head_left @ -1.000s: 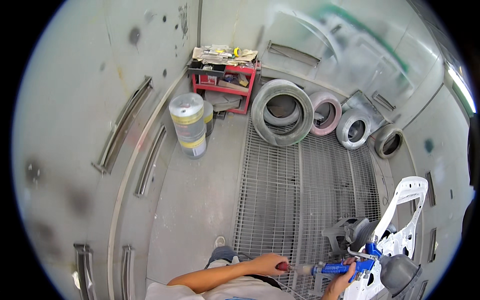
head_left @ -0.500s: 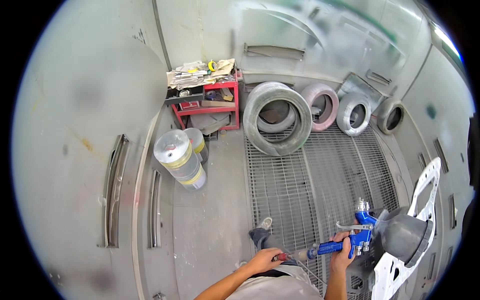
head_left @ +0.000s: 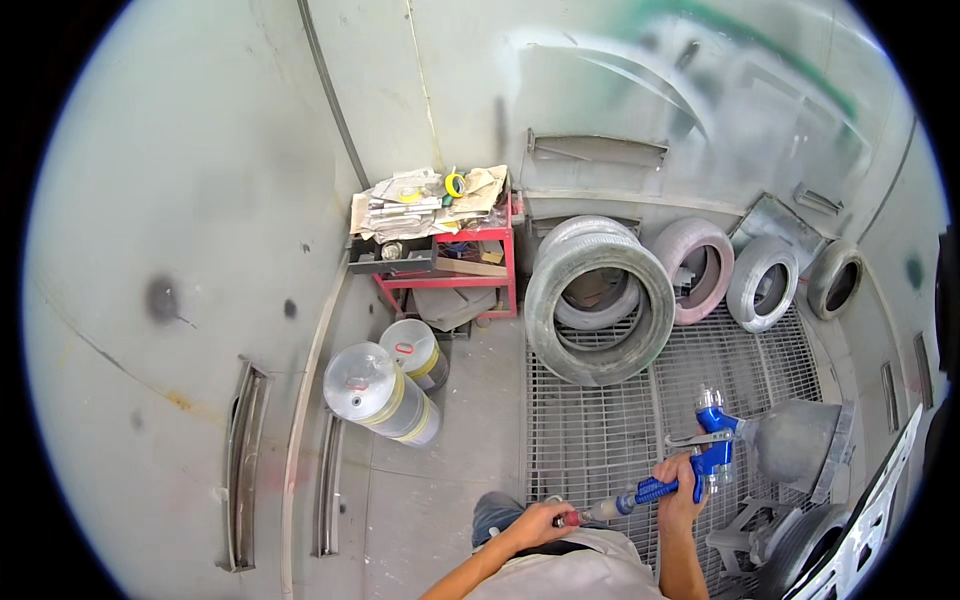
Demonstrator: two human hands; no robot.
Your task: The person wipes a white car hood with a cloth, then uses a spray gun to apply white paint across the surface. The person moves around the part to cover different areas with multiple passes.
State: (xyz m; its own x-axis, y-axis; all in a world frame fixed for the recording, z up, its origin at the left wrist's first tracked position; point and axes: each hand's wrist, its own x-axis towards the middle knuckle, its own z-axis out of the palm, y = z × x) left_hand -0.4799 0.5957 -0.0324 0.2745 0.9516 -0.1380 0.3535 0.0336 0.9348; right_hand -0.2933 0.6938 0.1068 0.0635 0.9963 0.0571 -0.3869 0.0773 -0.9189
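Note:
In my right hand [head_left: 681, 492] is a blue spray gun [head_left: 713, 455], gripped by its handle. The gun is turned on its side, with its silver nozzle [head_left: 709, 396] pointing away from me. A grey cup [head_left: 790, 440] sticks out from the gun to the right. My left hand [head_left: 540, 523] is closed around the red fitting [head_left: 569, 519] at the handle's lower end, beside a clear section. A white panel with holes [head_left: 868, 522] stands at the lower right, apart from both hands.
Several tyres [head_left: 600, 368] lean along the far wall over a floor grate [head_left: 590, 420]. A red cart [head_left: 512, 262] holds papers and tape. Two drums [head_left: 372, 385] stand on the left. A light-coloured stand [head_left: 735, 538] and another tyre [head_left: 800, 555] sit low on the right.
The view has shifted, so the tyres, cart and drums appear lower and further right. The white panel is now lower, near the right edge, uncovering the stand and tyre. Both hands keep their holds.

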